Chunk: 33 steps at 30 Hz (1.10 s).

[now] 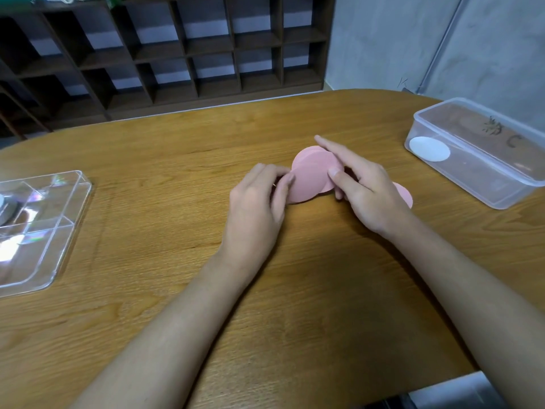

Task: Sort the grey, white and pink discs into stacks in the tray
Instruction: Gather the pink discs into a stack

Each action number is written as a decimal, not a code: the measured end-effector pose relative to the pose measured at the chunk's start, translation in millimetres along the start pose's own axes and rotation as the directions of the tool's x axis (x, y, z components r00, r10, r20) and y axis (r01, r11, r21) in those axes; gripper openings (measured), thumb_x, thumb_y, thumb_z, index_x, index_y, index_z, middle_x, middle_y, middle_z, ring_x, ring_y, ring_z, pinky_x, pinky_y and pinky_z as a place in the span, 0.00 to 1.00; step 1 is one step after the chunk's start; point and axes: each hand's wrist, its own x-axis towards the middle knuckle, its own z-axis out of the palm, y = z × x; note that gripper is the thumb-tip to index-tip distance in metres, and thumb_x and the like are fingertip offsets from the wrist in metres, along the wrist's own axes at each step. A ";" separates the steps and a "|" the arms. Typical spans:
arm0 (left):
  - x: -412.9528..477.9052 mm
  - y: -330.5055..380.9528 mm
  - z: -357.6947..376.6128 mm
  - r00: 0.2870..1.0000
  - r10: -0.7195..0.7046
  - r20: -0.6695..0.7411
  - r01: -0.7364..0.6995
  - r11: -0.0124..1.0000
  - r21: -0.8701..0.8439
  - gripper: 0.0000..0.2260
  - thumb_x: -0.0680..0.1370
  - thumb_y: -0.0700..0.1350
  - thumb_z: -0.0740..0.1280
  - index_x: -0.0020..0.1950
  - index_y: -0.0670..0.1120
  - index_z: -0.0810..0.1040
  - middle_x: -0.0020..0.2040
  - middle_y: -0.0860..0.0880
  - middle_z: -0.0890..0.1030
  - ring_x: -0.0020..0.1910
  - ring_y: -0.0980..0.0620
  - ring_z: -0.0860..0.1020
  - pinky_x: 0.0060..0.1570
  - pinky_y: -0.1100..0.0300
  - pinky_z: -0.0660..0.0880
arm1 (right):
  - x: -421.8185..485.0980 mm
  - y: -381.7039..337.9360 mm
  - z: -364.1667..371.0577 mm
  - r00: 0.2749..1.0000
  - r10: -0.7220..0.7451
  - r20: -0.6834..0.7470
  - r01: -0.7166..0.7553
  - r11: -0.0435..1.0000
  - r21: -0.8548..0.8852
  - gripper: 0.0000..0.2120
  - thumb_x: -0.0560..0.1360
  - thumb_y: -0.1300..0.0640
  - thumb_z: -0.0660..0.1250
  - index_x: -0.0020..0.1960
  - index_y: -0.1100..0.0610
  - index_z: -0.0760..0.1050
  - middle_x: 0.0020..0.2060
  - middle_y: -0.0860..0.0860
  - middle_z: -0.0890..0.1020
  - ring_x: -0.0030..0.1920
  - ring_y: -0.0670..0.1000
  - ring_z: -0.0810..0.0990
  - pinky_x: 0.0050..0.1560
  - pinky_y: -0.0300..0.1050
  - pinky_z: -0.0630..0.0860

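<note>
Left hand (256,199), right hand (364,191) holding overlapped pink discs (311,177), another disc (404,193) half hidden

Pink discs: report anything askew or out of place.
The pink discs held between left hand and right hand are fanned, not squared. A stray pink disc lies apart behind the right hand. A white disc sits in the container, not the tray.

Bare left hand (256,203), right hand (364,191), forearms (182,317)

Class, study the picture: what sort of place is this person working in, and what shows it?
Probably a workroom or office: a wooden table, dark cubbyhole shelving behind it, and a plain grey wall.
</note>
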 end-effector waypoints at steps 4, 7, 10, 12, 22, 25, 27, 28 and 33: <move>0.1 -2.8 1.8 0.977 -0.204 0.063 0.211 0.966 -0.148 0.10 0.81 0.43 0.71 0.62 0.47 0.83 0.42 0.51 0.84 0.39 0.53 0.84 0.47 0.54 0.81 | -1.0 -0.9 2.8 1.000 0.021 0.012 -0.022 0.999 0.043 0.25 0.85 0.62 0.56 0.76 0.41 0.70 0.36 0.45 0.77 0.40 0.50 0.76 0.48 0.36 0.72; 0.8 0.7 0.3 0.961 -0.259 0.100 0.274 0.942 -0.193 0.11 0.80 0.42 0.72 0.63 0.47 0.84 0.40 0.52 0.86 0.38 0.55 0.85 0.47 0.56 0.83 | -1.1 -1.4 3.4 0.999 0.025 0.030 -0.026 0.999 0.040 0.24 0.86 0.61 0.55 0.77 0.41 0.70 0.38 0.52 0.78 0.40 0.46 0.76 0.50 0.38 0.72; 2.4 2.0 -0.7 0.946 -0.302 0.121 0.322 0.919 -0.228 0.09 0.80 0.42 0.72 0.60 0.47 0.86 0.36 0.52 0.86 0.37 0.56 0.86 0.49 0.57 0.83 | -0.6 -0.8 3.6 0.997 0.033 0.065 -0.035 0.999 0.027 0.22 0.86 0.55 0.56 0.78 0.41 0.68 0.42 0.50 0.78 0.43 0.45 0.77 0.53 0.42 0.73; 3.1 0.6 -0.6 0.938 -0.320 0.135 0.345 0.906 -0.246 0.08 0.80 0.42 0.73 0.58 0.48 0.86 0.36 0.52 0.86 0.37 0.56 0.86 0.50 0.57 0.83 | -1.7 -1.0 5.0 0.997 0.009 0.083 -0.007 0.999 -0.034 0.23 0.85 0.51 0.59 0.79 0.41 0.65 0.47 0.48 0.79 0.46 0.47 0.77 0.54 0.45 0.75; 1.6 -9.8 3.9 0.966 -0.227 0.124 0.229 0.973 -0.005 0.16 0.81 0.53 0.71 0.67 0.50 0.83 0.59 0.52 0.82 0.57 0.52 0.81 0.64 0.54 0.75 | -1.6 -1.8 4.8 0.996 -0.061 0.058 0.073 0.970 -0.232 0.26 0.85 0.55 0.62 0.81 0.48 0.62 0.75 0.46 0.72 0.74 0.43 0.68 0.67 0.22 0.58; -0.6 -12.2 7.5 0.934 -0.207 0.291 0.169 0.974 0.153 0.27 0.81 0.56 0.69 0.78 0.48 0.72 0.74 0.49 0.76 0.75 0.50 0.71 0.75 0.51 0.67 | 1.2 0.6 -1.9 0.996 -0.035 -0.084 0.018 0.980 -0.198 0.25 0.84 0.57 0.63 0.80 0.52 0.65 0.72 0.47 0.75 0.70 0.44 0.71 0.68 0.28 0.63; -3.1 -11.7 9.0 0.900 -0.194 0.389 0.118 0.970 0.210 0.31 0.81 0.56 0.69 0.81 0.48 0.66 0.78 0.48 0.73 0.79 0.49 0.68 0.76 0.47 0.66 | 3.0 2.2 -7.7 0.985 0.006 -0.174 -0.036 0.985 -0.166 0.24 0.84 0.57 0.64 0.79 0.52 0.67 0.66 0.44 0.77 0.64 0.44 0.74 0.65 0.31 0.67; -4.1 -12.1 9.7 0.896 -0.187 0.403 0.102 0.969 0.224 0.31 0.81 0.56 0.69 0.81 0.48 0.66 0.77 0.47 0.73 0.79 0.49 0.68 0.75 0.47 0.67 | 3.4 2.7 -10.2 0.979 0.024 -0.200 -0.056 0.986 -0.158 0.23 0.84 0.57 0.64 0.78 0.51 0.68 0.63 0.43 0.77 0.61 0.44 0.75 0.61 0.28 0.67; -2.1 -14.0 5.2 0.910 -0.176 0.377 0.115 0.977 0.180 0.23 0.79 0.58 0.71 0.73 0.53 0.77 0.69 0.53 0.81 0.70 0.52 0.77 0.67 0.52 0.73 | 3.6 2.5 -13.8 0.972 0.044 -0.232 -0.084 0.983 -0.164 0.23 0.84 0.56 0.63 0.78 0.50 0.68 0.62 0.40 0.75 0.57 0.44 0.74 0.61 0.38 0.70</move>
